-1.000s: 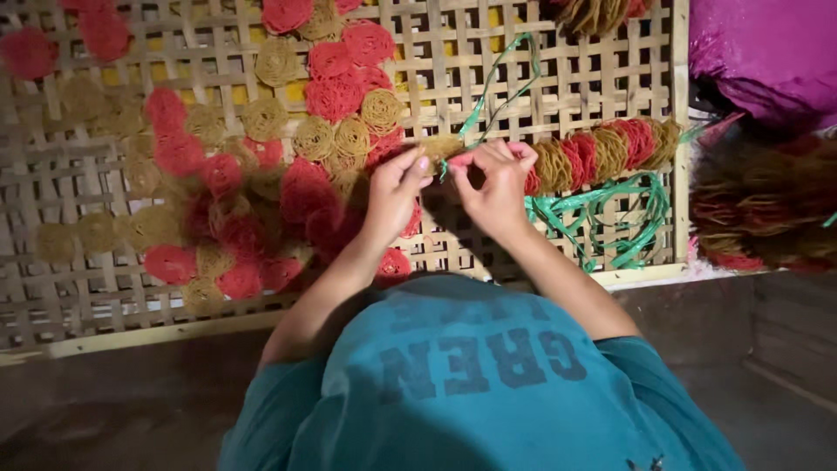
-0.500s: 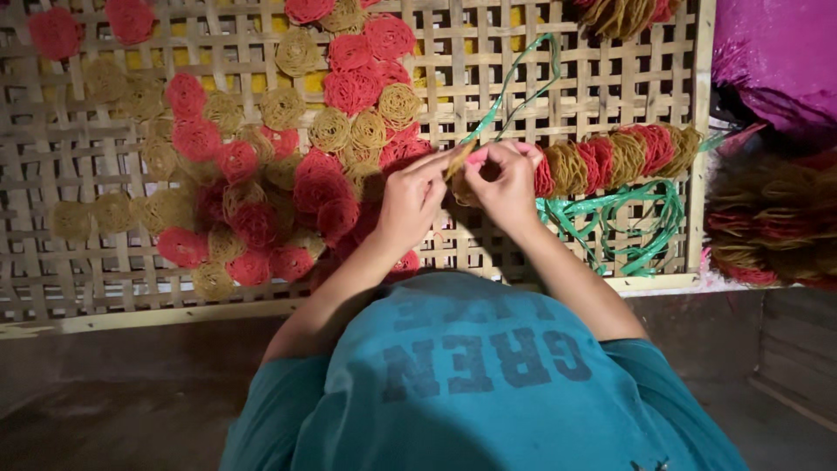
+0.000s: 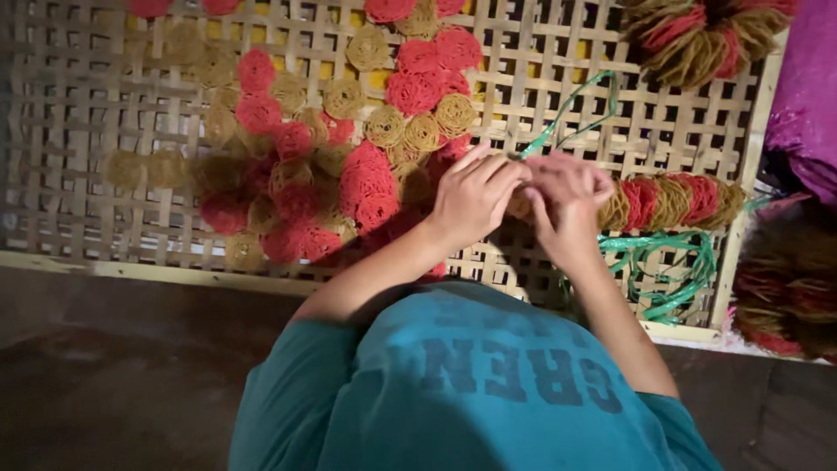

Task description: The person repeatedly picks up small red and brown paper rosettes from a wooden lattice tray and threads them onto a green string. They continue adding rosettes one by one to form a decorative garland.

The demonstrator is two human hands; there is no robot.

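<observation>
My left hand (image 3: 475, 196) and my right hand (image 3: 567, 199) meet over a woven bamboo lattice tray (image 3: 105, 96). Their fingers are closed together on the left end of a strung row of red and tan coils (image 3: 671, 201). A tan coil (image 3: 520, 206) shows between the two hands. A green plastic string (image 3: 571, 109) loops up and away from the fingertips. What each finger pinches is hidden. Loose red and tan coils (image 3: 349, 166) lie heaped on the tray just left of my left hand.
More green string (image 3: 671, 270) lies bundled under the strung row. A finished garland of coils (image 3: 697, 35) sits at the top right, another (image 3: 785, 296) off the tray's right edge. Purple cloth (image 3: 806, 105) lies at the far right. Dark floor is in front.
My hands have closed in against each other at the end of the strung row. The green string now arcs up from between the fingers.
</observation>
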